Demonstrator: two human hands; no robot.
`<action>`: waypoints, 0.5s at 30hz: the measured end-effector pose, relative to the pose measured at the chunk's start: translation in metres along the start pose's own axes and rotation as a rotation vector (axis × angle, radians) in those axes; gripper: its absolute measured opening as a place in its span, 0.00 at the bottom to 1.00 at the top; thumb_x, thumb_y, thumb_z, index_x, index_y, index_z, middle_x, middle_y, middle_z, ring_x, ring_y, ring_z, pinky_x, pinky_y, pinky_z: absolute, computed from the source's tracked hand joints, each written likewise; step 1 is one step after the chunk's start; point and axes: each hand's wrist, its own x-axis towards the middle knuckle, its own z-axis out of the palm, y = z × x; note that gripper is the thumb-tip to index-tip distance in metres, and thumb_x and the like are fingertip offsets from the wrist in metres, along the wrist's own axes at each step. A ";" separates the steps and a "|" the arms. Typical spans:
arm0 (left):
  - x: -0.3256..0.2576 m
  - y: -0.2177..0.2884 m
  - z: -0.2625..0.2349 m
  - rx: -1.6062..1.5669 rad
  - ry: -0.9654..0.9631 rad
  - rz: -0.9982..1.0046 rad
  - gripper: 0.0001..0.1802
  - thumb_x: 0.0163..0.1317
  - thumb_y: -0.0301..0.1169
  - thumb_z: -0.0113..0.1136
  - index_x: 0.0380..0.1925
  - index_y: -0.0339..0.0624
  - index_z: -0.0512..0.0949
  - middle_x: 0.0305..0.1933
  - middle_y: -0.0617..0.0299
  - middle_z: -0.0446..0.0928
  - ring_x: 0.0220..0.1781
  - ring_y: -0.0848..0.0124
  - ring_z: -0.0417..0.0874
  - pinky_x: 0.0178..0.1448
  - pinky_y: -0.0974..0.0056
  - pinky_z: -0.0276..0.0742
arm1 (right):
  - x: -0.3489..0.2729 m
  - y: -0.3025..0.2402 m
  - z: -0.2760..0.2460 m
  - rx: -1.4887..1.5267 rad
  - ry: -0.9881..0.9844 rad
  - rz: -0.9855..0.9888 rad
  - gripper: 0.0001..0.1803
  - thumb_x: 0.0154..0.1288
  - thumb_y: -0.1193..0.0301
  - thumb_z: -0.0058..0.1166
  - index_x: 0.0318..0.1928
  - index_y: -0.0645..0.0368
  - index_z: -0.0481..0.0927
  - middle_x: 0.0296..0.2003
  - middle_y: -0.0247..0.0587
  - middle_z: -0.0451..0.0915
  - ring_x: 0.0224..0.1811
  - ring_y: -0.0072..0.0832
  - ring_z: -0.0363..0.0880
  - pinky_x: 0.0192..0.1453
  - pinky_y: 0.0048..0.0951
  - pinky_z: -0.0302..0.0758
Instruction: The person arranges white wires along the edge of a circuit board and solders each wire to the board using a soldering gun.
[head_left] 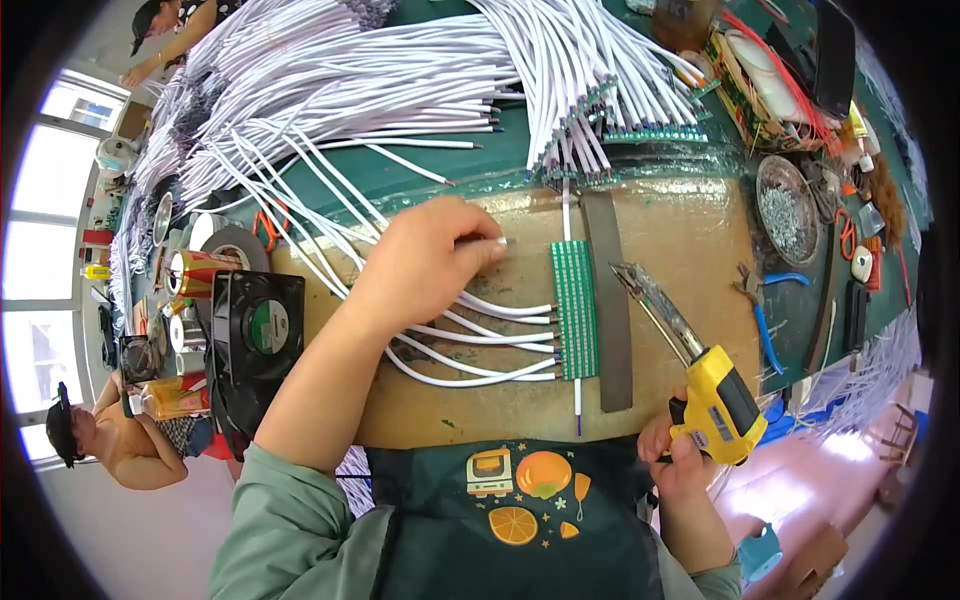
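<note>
My left hand (432,258) is closed around a white wire (497,242) whose bare end pokes out toward a narrow green circuit strip (574,308) lying on the brown work board (680,230). Several white wires (480,340) run from under that hand to the strip's left edge. My right hand (672,452) grips the yellow handle of a soldering gun (700,378), its metal tip raised to the right of the strip and not touching it. A dark flat bar (608,300) lies along the strip's right side.
Large bundles of white wires (330,70) cover the green table behind the board. A black fan (255,335) and cans stand at the left. A round metal dish (788,208), blue-handled pliers (766,320) and tools sit at the right. Other people are at the far left.
</note>
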 end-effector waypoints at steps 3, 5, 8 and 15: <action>-0.014 0.007 0.011 -0.088 -0.058 0.096 0.08 0.62 0.30 0.65 0.38 0.37 0.83 0.36 0.53 0.81 0.40 0.57 0.82 0.46 0.59 0.77 | -0.002 -0.003 0.003 -0.017 0.004 0.034 0.39 0.62 0.57 0.69 0.64 0.64 0.66 0.22 0.33 0.70 0.21 0.23 0.70 0.24 0.26 0.69; -0.017 0.011 0.018 -0.088 -0.041 0.122 0.08 0.62 0.30 0.65 0.37 0.37 0.83 0.36 0.53 0.81 0.40 0.56 0.82 0.46 0.58 0.77 | -0.003 -0.002 0.006 -0.006 -0.032 0.065 0.41 0.59 0.56 0.71 0.64 0.64 0.66 0.22 0.33 0.70 0.21 0.25 0.70 0.25 0.28 0.70; -0.017 0.017 0.030 -0.004 -0.019 0.115 0.07 0.61 0.30 0.64 0.35 0.38 0.83 0.35 0.53 0.80 0.40 0.55 0.82 0.46 0.57 0.77 | -0.004 0.001 0.009 0.022 -0.132 0.086 0.41 0.60 0.57 0.70 0.66 0.61 0.64 0.30 0.35 0.72 0.30 0.27 0.73 0.35 0.32 0.74; -0.020 0.018 0.043 -0.026 -0.002 0.097 0.06 0.61 0.31 0.63 0.33 0.39 0.82 0.34 0.53 0.79 0.39 0.55 0.82 0.42 0.56 0.77 | -0.008 0.001 0.009 0.073 -0.252 0.116 0.30 0.65 0.61 0.65 0.60 0.58 0.67 0.37 0.36 0.73 0.37 0.25 0.73 0.41 0.31 0.75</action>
